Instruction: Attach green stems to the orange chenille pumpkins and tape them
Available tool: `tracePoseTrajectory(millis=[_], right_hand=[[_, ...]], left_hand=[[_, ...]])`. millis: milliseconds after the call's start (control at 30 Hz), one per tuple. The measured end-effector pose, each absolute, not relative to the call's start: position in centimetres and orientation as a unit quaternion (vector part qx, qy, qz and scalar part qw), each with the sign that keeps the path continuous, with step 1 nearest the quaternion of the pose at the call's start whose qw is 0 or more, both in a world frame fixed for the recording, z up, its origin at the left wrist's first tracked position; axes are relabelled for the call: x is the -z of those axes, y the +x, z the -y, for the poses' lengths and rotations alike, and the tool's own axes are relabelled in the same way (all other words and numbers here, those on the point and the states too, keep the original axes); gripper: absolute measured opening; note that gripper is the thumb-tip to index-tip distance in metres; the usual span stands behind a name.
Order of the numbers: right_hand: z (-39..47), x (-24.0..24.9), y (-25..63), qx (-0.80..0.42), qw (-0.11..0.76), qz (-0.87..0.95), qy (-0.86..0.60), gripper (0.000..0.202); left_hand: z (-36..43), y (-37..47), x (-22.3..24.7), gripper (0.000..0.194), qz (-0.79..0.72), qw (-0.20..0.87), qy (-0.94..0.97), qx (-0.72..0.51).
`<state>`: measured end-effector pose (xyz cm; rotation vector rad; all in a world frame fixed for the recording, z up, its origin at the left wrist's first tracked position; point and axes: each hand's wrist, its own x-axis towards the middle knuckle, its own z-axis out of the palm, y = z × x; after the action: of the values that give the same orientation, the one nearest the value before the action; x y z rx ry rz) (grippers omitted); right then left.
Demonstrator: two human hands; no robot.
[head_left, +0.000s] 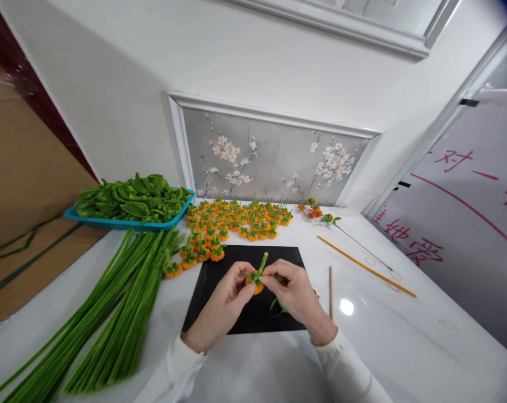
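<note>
Over a black mat, my left hand grips a small orange flower with a green top and a green stem pointing up. The thumb and fingers of my right hand are pinched at the green part of the same flower, from the right. A thin green strip lies on the mat below my right hand, partly hidden by it. Several similar orange flowers with green tops stand in rows behind the mat.
Long green fuzzy stems lie at the left. Behind them a blue tray holds a pile of green leaves. To the right are a thin wooden stick, an orange stem and a wired flower sprig.
</note>
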<state>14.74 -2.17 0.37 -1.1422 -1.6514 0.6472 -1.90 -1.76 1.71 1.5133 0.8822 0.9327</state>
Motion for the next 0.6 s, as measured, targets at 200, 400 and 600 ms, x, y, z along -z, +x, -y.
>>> tracePoseTrajectory(millis=[200,400,600], right_hand=[[2.3,-0.5,14.4,-0.292,0.489,0.663,-0.485,0.006],[2.6,-1.2,14.0,-0.312,0.484,0.667,-0.473,0.004],[2.5,-1.3,14.1,-0.296,0.476,0.688,-0.461,0.017]], left_hand=[[1.7,-1.8,-1.3,0.008,-0.354,0.523,0.656,-0.414],[1.4,-1.9,-1.0,0.004,-0.377,0.516,0.655,-0.404],[1.7,-1.9,-1.2,0.006,-0.397,0.516,0.647,-0.397]])
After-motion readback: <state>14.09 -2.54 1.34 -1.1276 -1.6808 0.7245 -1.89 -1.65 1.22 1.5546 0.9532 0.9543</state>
